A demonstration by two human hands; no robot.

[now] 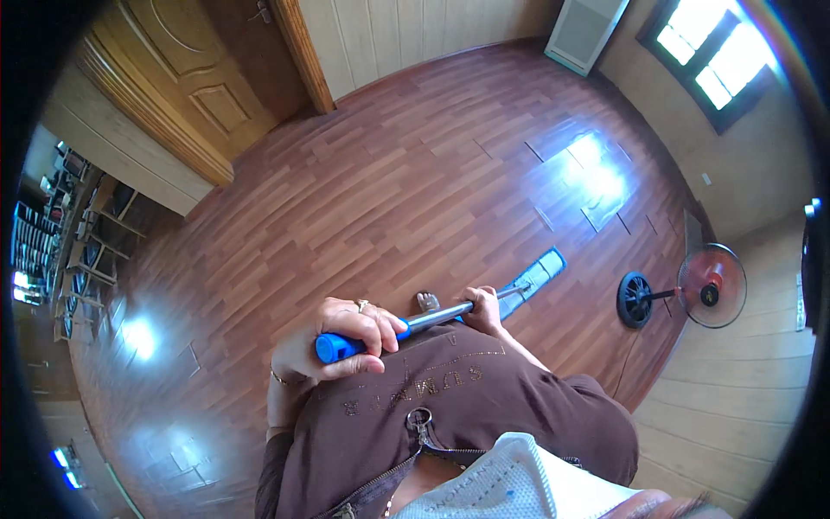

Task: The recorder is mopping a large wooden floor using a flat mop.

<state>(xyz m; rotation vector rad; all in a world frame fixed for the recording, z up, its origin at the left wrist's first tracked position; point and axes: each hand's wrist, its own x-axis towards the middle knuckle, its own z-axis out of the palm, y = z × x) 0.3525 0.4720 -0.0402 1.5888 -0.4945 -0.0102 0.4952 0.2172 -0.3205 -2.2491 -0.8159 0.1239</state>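
Your floor (372, 190) is brown wood-look plank, glossy where light hits. On it: blue flat mop head (546, 265) ahead-right of you, round black fan base (635, 300) further right, tall white unit (584, 35) in the far corner.

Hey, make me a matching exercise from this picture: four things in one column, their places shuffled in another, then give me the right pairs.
Things
1. silver metal mop pole with blue grip
2. flat, rectangular blue mop head
3. black standing fan with round base
4. dark-framed window with bright panes

Places
A. on the floor, just beyond the right hand
B. set in the wall
C. farther right, standing on the floor
D. held in both hands

Pairs: 1-D, 2-A, 3-C, 4-B
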